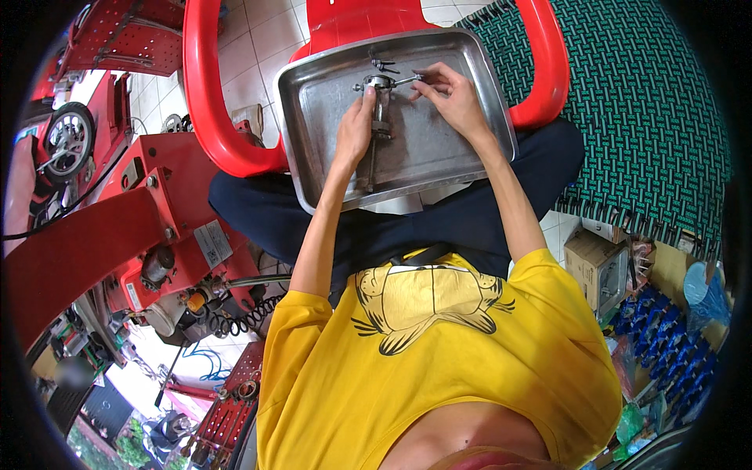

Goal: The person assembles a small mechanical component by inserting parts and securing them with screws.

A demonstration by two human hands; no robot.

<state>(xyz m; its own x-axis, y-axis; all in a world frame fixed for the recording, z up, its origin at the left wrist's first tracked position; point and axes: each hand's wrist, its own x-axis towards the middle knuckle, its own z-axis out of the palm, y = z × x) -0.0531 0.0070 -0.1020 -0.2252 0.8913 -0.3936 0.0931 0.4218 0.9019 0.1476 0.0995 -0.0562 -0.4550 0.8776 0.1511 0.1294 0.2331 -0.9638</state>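
the person sits with a steel tray (313, 117) across their lap, propped against a red plastic chair (207, 94), and both hands are busy in it. the left hand (354, 133) wraps its fingers around a long metal shaft part (379, 117) that lies lengthwise in the tray, steadying it near its rounded top end. the right hand (453, 100) has its fingers pinched together on a thin tool (407, 79) whose tip meets that top end, so this looks to me like the loosening or fitting of a small piece on the head of the part. the next move, i'd judge, calls for a firm left grip so the shaft doesn't roll while the right hand turns or pries. besides the part, the tray holds only a small dark clip or fastener (384, 64) near its far edge; the rest of its bottom is bare, scuffed metal. a red machine (157, 219) stands to the left, a green woven mat (642, 102) to the right.
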